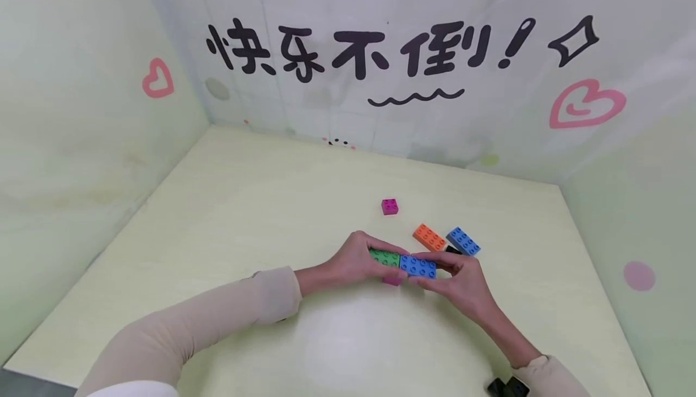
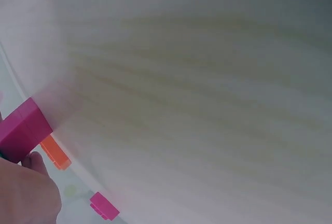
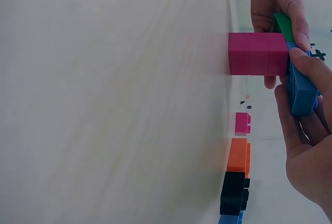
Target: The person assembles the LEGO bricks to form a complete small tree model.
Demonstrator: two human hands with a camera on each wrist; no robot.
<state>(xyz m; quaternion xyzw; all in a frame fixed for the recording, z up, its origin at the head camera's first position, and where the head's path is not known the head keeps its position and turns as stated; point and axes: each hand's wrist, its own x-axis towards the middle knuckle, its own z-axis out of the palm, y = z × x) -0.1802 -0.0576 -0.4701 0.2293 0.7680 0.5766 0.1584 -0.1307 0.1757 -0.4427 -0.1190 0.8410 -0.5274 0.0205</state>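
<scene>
A column of magenta toy building bricks [image 3: 258,54] stands on the table under both hands. Across its top lie a green brick [image 1: 385,257] and a blue brick [image 1: 417,266], end to end with studs up. My left hand [image 1: 356,261] grips the green brick between thumb and fingers, from the left. From the right, my right hand [image 1: 462,279] pinches the blue brick along its long sides; its free end juts past the column in the right wrist view. The left wrist view catches only part of the left hand [image 2: 28,193] beside the magenta column.
Behind the hands sits a small magenta brick [image 1: 389,206]. An orange brick [image 1: 429,237], a second blue brick [image 1: 463,241] and a black brick [image 1: 453,251], partly hidden by the right hand, lie close together. Printed walls [image 1: 348,113] border the pale table [image 1: 261,191].
</scene>
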